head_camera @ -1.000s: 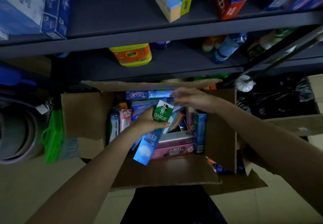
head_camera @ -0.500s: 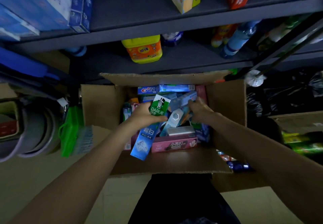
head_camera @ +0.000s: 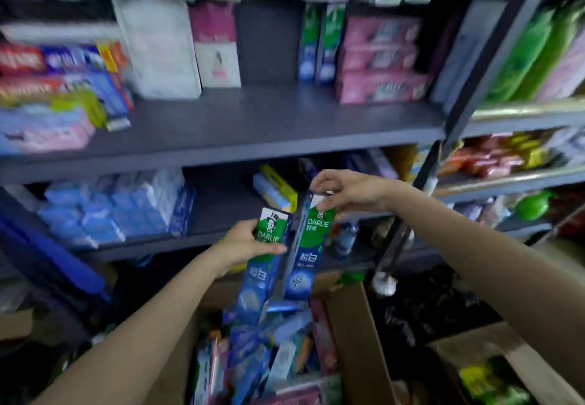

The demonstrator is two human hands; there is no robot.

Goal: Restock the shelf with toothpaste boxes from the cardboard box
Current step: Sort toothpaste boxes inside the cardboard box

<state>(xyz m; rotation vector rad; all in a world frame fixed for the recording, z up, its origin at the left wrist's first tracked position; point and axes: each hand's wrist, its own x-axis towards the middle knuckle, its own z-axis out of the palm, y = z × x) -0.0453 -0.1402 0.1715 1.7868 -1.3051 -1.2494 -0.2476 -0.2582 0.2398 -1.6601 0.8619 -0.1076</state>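
The shelf [head_camera: 253,120] carries blurred stacked stock. Below it, the cardboard box [head_camera: 357,335] holds mixed toothpaste boxes. Above the cardboard box, the left hand [head_camera: 243,246] grips one Darlie box [head_camera: 264,275] upright; the right hand [head_camera: 348,191] pinches the top of a second Darlie box [head_camera: 308,246] just beside it.

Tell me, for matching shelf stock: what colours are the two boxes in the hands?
Green tops, blue lower halves: both boxes, head view.
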